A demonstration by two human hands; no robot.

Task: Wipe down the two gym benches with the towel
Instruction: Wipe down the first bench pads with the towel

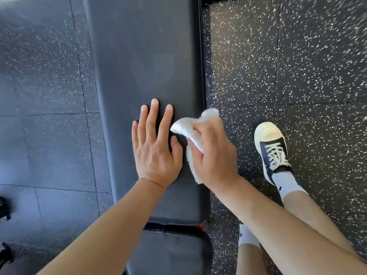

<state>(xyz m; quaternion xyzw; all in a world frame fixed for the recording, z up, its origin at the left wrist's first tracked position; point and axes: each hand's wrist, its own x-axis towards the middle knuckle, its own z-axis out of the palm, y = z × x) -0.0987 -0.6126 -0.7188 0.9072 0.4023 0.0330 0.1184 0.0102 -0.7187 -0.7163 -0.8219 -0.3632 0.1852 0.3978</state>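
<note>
While the fingers [200,129] of the right hand [213,155] curl around a bunched white towel [190,129], the left hand [154,147] lies flat on the dark padded bench [143,56].

The left hand's fingers are straight and slightly spread, palm down on the pad, just beside the towel; the right hand clamps the cloth at the pad's right edge, with folds spilling out above and below the grip. A second pad section [170,253] sits nearer the camera, across a narrow gap. A black-and-cream laced sneaker [272,149] with a white sock [286,182] stands on the speckled rubber floor [297,66] to the right of the bench.
</note>
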